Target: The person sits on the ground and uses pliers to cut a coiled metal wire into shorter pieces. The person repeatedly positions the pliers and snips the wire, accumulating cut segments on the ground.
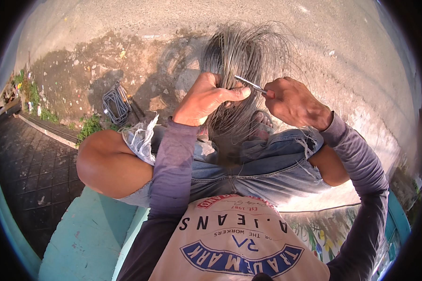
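A loose bundle of long, thin grey-brown strands (241, 51) fans out in front of my knees, its ends spreading away from me and down between my legs. My left hand (211, 97) is closed around the middle of it, thumb pointing right across the strands. Just to the right, my right hand (293, 100) grips a slim metal tool with a reddish handle (251, 85). Its narrow tip points left and lies over the strands, close above my left thumb. Whether it is a knife or a pair of scissors cannot be made out.
Left of my feet, a coil of grey wire or cord (116, 105) lies on the dirt ground. Dark paving (42, 164) and green weeds (90, 126) are farther left. Beneath me is a turquoise seat (86, 234). Pale concrete (351, 61) stretches ahead and right.
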Motion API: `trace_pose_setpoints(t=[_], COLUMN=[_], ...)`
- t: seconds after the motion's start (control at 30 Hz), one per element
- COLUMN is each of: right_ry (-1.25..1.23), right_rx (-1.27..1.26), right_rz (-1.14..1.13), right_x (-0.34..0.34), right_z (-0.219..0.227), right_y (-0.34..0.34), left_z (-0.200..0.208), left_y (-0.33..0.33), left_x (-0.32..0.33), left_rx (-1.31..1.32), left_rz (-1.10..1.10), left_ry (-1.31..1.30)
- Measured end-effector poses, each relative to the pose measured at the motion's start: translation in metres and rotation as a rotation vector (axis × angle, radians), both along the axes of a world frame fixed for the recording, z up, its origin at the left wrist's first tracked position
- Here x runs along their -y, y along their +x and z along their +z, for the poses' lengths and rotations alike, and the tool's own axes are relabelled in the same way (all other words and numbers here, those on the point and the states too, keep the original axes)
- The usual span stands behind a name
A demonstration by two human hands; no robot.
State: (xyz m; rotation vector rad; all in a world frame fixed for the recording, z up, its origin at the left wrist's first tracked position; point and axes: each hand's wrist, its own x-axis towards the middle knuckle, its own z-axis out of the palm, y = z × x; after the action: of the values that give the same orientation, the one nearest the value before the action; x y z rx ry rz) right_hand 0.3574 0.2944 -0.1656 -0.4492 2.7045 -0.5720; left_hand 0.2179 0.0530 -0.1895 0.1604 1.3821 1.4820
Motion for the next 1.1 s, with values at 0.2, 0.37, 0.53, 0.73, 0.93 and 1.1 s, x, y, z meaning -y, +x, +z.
trace_pose_setpoints(t=[0.2,0.37,0.53,0.73,0.93,1.1], right_ry=[-0.144,0.009,-0.075,-0.088,-0.282,-0.148], right_rx=[-0.058,0.067,0.19,0.261,0.019,-0.247], right_rz=[-0.026,-0.104,-0.257,-0.343,-0.182,-0.047], right_x=[-0.005,0.004,0.006,0.006,-0.01,-0.011], right_z=[-0.004,0.01,0.017,0.022,-0.004,-0.02], right_y=[0.008,-0.005,-0.011,-0.014,0.002,0.017], left_z=[-0.001,0.005,0.005,0.001,0.0,0.004], left_y=[-0.003,-0.005,-0.006,-0.005,-0.001,-0.003], left_x=[0.002,0.004,0.008,0.005,0.002,0.002], left_rx=[-0.002,-0.011,0.029,0.072,0.091,0.082], left_rz=[-0.025,-0.027,-0.007,0.04,0.046,0.037], left_ry=[-0.009,-0.012,0.056,0.034,0.059,0.069])
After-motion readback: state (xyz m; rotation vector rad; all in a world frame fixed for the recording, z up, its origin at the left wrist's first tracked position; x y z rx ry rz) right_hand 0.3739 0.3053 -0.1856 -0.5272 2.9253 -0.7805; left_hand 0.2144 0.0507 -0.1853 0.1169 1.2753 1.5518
